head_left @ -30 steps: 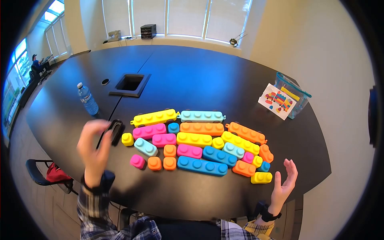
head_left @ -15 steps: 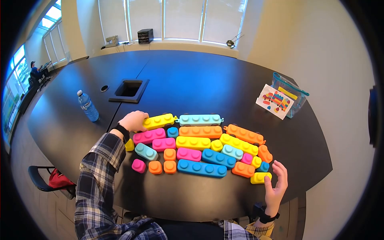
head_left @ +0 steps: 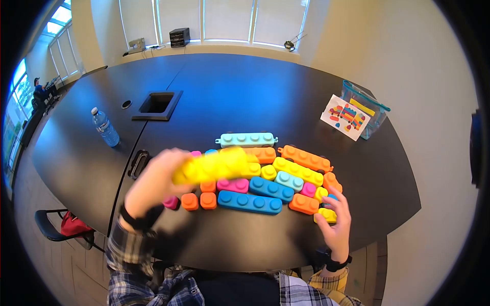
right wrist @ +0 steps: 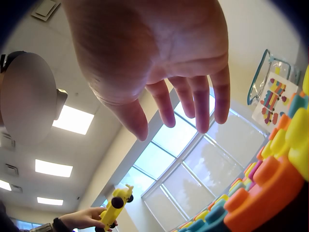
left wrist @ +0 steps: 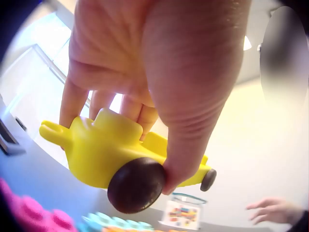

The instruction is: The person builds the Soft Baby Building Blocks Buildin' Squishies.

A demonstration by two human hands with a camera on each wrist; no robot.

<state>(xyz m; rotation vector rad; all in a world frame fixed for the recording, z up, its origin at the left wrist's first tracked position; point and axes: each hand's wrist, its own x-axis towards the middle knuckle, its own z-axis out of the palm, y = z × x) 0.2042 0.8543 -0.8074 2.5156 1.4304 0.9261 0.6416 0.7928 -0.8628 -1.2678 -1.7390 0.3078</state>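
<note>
My left hand (head_left: 155,178) grips a yellow wheeled toy train car (head_left: 217,166), lifted over the building blocks and blurred in the head view. In the left wrist view the thumb presses one side of the car (left wrist: 96,154) near a dark wheel (left wrist: 137,186), fingers on the other side. Relaxed and holding nothing, my right hand (head_left: 338,224) hovers by a small yellow block (head_left: 326,215) at the right end of the blocks. A light blue train car (head_left: 247,139) and an orange train car (head_left: 306,158) stand along the back of the group.
Pink, orange, yellow and blue blocks, such as a long blue one (head_left: 250,202), cover the table's near middle. A water bottle (head_left: 105,127) and a black object (head_left: 139,164) are at left. A picture card (head_left: 345,118) leans on a clear bag (head_left: 377,120) at back right.
My left hand reached down to the yellow train car at the back left, took hold of it, and has lifted it toward me and to the right. The right hand moved slightly left.
</note>
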